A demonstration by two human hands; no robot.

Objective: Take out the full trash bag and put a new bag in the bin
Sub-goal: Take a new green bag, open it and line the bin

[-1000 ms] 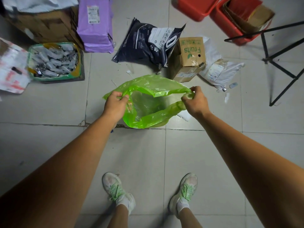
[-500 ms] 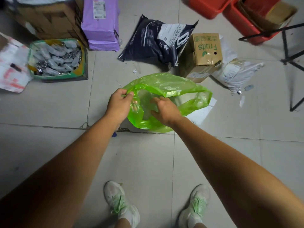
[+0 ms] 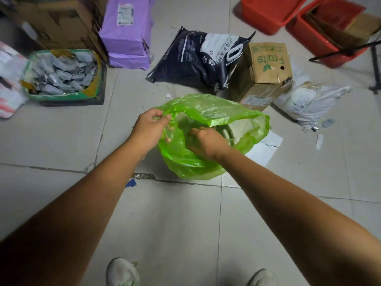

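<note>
Pinching the left rim of the green bag (image 3: 208, 109), the left hand (image 3: 147, 129) holds the mouth spread; the right hand (image 3: 208, 142), fingers curled round the near film, seemingly widens it for a bin; the bag hangs over the floor (image 3: 185, 223).

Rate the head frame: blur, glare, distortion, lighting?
Head view: dim, flat light; motion blur smears the red bins and the cardboard box along the top; soft glare on the green bag; wide-angle stretch swells the forearms; left hand and right hand look fairly sharp.
</note>
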